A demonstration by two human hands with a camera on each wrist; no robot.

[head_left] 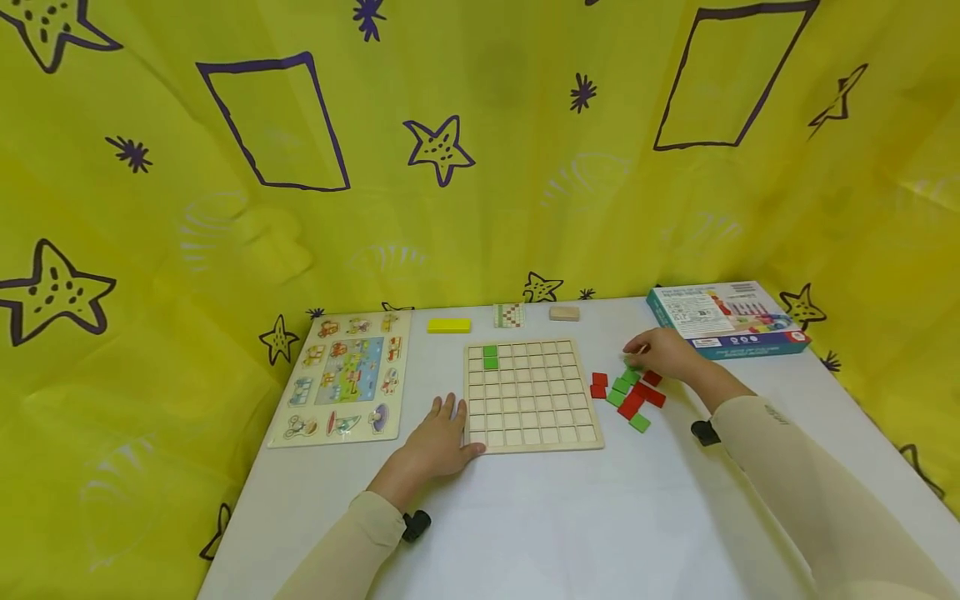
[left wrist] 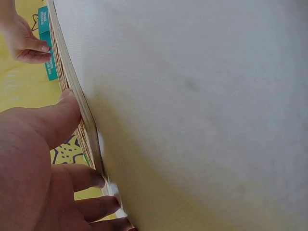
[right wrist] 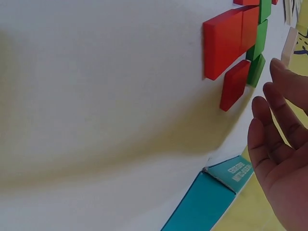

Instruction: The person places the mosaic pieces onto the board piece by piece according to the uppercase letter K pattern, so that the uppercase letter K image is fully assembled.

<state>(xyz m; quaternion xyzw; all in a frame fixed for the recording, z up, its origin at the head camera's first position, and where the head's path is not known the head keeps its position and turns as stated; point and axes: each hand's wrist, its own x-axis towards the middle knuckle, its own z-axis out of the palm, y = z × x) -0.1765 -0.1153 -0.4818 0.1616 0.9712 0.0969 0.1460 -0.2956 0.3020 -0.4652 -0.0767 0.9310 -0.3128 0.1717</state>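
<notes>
Left hand (head_left: 437, 442): at the lower-left corner of the wooden grid board (head_left: 536, 449), centre of the head frame. Fingers extended and spread along the left side, thumb against the near edge; nothing is gripped.

Right hand (head_left: 662, 353): right of centre, over the loose tiles. The right-wrist view shows bent, parted fingers with a gap between thumb and forefinger and no tile between them; contact with the nearest green tile cannot be determined.

Board: two green square tiles (head_left: 491, 363) occupy the top two cells of the second column from the left. Loose red tiles (head_left: 632, 406) and green tiles (head_left: 618, 397) lie right of it.

Surroundings: picture puzzle (head_left: 283, 435) at left; printed box (head_left: 686, 308) at right.
</notes>
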